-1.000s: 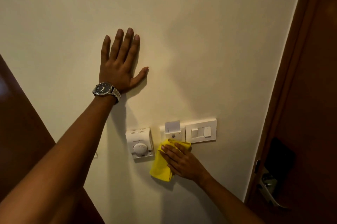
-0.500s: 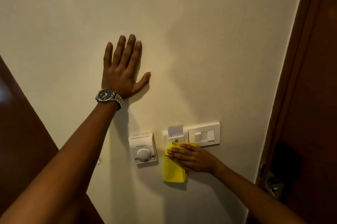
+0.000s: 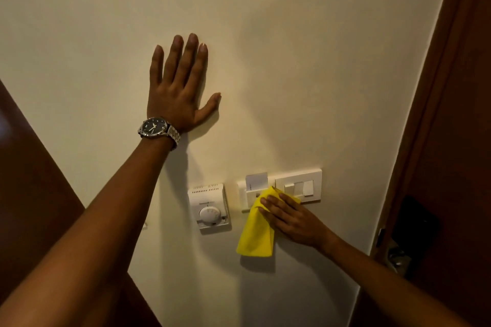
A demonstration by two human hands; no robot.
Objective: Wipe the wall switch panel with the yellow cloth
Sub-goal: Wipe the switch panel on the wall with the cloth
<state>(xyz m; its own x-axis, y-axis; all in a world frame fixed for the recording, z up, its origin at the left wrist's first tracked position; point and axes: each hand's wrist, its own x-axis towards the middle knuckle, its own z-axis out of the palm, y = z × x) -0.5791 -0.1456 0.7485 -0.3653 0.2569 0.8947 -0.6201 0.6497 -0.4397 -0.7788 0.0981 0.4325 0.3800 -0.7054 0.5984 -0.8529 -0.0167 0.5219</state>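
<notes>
Switch panel [image 3: 299, 185] is sitting low on the cream wall [image 3: 318, 60], near the brown door frame [image 3: 435, 114] at the wall's right edge. Just left of it a key card [image 3: 256, 181] is standing in a slot; its small print is too tiny to read. The right hand [image 3: 289, 219] is lying flat, fingers stretched, pressing the yellow cloth [image 3: 256, 233] against the panel's lower left corner; the loose part of the cloth is hanging down below. The left hand [image 3: 180, 87] is resting open against the wall higher up, holding nothing, and is wearing a wristwatch [image 3: 156, 127] whose dial writing is unreadable. A thermostat [image 3: 208, 207] is sitting left of the cloth.
</notes>
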